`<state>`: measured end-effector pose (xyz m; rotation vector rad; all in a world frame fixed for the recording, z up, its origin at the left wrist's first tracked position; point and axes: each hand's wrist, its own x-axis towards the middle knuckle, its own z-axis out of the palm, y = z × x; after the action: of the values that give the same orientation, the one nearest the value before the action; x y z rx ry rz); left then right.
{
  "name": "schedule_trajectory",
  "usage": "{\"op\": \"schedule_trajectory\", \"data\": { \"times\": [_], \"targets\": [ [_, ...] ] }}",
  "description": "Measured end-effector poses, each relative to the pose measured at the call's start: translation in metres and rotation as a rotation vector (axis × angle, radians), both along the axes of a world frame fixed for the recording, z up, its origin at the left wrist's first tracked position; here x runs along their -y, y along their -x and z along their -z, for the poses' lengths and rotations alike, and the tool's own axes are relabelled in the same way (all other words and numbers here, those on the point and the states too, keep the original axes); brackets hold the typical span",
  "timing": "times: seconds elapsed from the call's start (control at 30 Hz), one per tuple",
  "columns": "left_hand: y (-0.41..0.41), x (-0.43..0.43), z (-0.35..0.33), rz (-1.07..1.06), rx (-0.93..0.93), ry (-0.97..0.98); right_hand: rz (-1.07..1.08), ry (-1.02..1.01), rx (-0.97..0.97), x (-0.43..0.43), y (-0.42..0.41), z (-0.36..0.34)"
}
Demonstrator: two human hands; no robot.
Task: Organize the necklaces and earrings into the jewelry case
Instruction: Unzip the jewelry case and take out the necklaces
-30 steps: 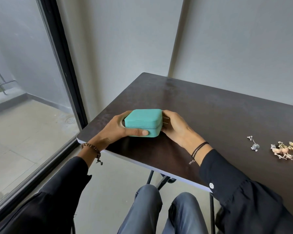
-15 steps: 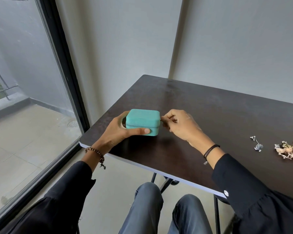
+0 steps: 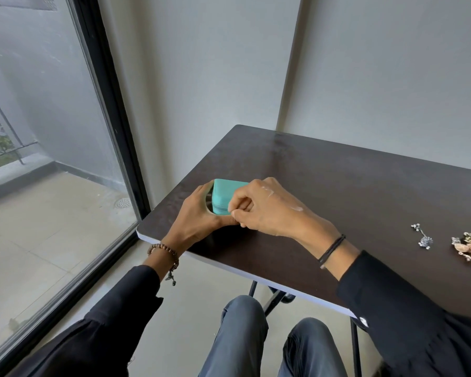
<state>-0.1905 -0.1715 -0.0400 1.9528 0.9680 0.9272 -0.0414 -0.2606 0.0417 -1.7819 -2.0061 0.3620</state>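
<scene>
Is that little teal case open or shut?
Shut: the teal case shows its lid down, no interior visible, while right-hand fingers pinch at its seam.

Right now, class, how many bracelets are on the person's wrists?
2: a brown beaded bracelet on the left wrist, and a black cord bracelet on the right wrist. Sleeves may hide more.
</scene>
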Motion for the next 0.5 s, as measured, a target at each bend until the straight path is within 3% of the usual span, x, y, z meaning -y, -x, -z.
{"op": "schedule_trajectory", "data": {
  "times": [0.23,0.4,0.5],
  "targets": [
    [0.001,-0.004,0.005,0.014,-0.007,-0.030,-0.091,0.107,0.099,-0.007,-0.002,-0.014],
    [0.011,-0.011,0.002,0.122,-0.032,0.038,-0.131,-0.069,0.337,-0.011,0.001,-0.013],
    [0.015,-0.011,0.002,0.098,-0.031,0.062,-0.198,-0.178,0.340,-0.015,0.009,-0.012]
  ]
}}
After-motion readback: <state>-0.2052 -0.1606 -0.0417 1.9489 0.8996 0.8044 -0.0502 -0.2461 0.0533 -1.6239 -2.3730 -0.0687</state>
